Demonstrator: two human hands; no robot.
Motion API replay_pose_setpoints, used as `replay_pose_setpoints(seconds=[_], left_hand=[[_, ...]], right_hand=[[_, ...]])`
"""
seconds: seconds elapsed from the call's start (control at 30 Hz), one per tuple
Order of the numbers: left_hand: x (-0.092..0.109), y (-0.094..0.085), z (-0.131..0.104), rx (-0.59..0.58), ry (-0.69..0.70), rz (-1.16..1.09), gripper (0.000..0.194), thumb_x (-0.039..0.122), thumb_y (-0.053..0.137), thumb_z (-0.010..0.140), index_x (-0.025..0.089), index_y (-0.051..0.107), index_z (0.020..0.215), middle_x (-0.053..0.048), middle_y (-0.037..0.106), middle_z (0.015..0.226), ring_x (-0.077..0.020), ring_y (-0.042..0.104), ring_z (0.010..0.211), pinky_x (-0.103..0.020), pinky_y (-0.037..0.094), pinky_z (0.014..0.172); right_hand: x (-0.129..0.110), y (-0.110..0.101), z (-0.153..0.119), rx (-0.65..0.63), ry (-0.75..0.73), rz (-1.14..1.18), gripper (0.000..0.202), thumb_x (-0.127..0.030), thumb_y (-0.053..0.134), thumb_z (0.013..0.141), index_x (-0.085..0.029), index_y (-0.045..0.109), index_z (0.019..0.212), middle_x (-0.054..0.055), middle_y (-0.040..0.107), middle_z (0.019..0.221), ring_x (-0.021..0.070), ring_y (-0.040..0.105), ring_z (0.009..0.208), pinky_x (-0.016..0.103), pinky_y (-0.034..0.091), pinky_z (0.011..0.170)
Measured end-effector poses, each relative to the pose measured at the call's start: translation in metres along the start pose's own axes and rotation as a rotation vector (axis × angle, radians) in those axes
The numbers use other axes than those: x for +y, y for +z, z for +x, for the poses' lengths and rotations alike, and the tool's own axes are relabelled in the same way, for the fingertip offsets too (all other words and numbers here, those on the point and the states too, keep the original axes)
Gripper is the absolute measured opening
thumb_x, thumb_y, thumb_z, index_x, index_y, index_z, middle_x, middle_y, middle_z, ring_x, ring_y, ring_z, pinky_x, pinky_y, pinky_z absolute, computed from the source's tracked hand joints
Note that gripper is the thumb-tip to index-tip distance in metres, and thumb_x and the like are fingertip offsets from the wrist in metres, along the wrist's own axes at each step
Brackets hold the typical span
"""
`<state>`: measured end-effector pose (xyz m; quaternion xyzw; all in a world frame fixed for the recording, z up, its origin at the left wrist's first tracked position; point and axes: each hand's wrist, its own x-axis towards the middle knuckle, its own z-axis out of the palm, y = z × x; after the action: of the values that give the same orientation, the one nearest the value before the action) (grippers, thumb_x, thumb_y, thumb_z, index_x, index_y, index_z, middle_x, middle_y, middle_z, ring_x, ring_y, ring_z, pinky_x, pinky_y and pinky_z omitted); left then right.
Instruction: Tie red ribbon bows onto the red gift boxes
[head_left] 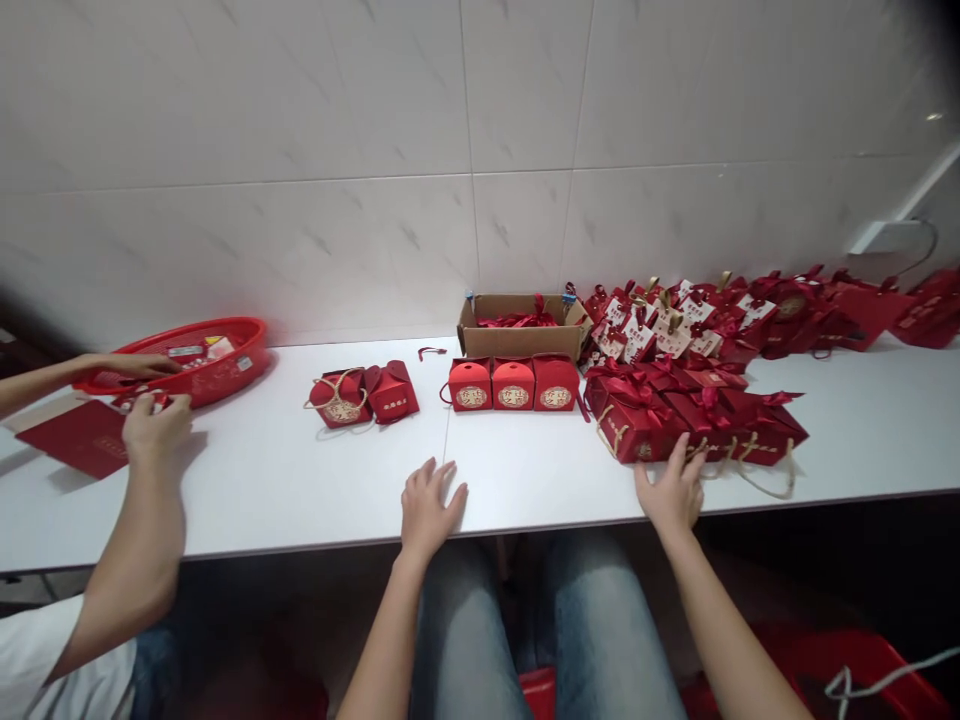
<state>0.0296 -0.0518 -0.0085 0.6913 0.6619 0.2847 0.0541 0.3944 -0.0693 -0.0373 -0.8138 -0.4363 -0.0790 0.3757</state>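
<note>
My left hand (431, 505) lies on the white table (517, 480) near its front edge, fingers spread and holding nothing. On the right, my right hand (673, 485) touches the front of a group of dark red gift boxes (645, 425) with ribbon bows and gold cord handles; its fingers are apart. Between and behind my hands, three red gift boxes (513, 385) with round gold emblems stand in a row. Further left sit two more small red boxes (394, 392), one with a gold cord over it.
An open cardboard box (480, 343) holding red ribbons stands against the wall. Many red bags with white tags (675, 325) are piled at the back right. At left, a co-worker's hands (154, 425) work by a red plastic basket (244, 365) and a red bag (79, 435).
</note>
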Motion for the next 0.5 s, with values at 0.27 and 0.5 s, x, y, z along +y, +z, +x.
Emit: replay_pose_setpoints(seconds=[0.27, 0.5], left_hand=[[-0.004, -0.029, 0.111, 0.491, -0.389, -0.082, 0.061, 0.047, 0.062, 0.072, 0.011, 0.041, 0.117, -0.018, 0.041, 0.122, -0.0336, 0.034, 0.121, -0.049, 0.029, 0.101], [-0.010, -0.027, 0.182, 0.573, -0.573, 0.013, 0.092, 0.057, 0.068, 0.059, 0.009, 0.027, 0.126, -0.023, 0.027, 0.131, -0.0419, 0.028, 0.121, -0.055, 0.028, 0.098]], right_hand=[[0.007, 0.003, 0.001, 0.114, -0.054, 0.052, 0.091, -0.042, 0.055, 0.072, -0.016, 0.010, 0.147, 0.022, 0.004, 0.148, 0.0473, 0.017, 0.131, 0.063, 0.028, 0.097], [0.003, 0.003, 0.000, 0.097, -0.009, 0.051, 0.088, -0.042, 0.055, 0.073, -0.019, 0.013, 0.147, 0.022, 0.016, 0.144, 0.0467, 0.030, 0.124, 0.062, 0.035, 0.091]])
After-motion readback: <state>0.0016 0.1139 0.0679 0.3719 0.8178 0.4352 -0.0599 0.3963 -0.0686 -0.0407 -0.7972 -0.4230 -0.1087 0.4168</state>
